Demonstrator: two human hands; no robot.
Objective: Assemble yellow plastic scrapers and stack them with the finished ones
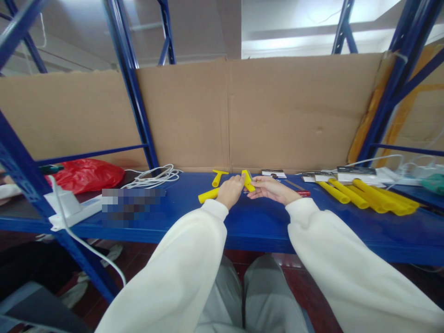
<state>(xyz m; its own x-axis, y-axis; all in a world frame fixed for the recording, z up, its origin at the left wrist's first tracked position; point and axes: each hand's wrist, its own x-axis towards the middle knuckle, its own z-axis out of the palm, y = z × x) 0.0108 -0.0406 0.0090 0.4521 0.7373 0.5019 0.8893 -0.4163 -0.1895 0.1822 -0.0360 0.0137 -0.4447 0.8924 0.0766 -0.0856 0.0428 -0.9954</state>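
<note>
My left hand [230, 191] is closed round a yellow tube handle [208, 195], whose end sticks out to the left. To the right of that hand shows a yellow T-shaped head with a greyish edge [247, 181], in line with the tube; together they look like a scraper. My right hand [268, 189] has its fingers closed at this head, and the thumb is near the greyish edge. Whether a small part sits between those fingers cannot be made out. Just behind my left hand, a second yellow T-shaped head [218, 177] lies on the blue tabletop [258, 224].
Several yellow tubes [360, 196] lie at the right, with flat packets [356, 175] behind. A thin red-handled tool [304, 193] lies beside my right wrist. On the left are coiled white cable [156, 176], a power strip [85, 209] and a red bag [88, 175]. Cardboard [294, 113] walls the back.
</note>
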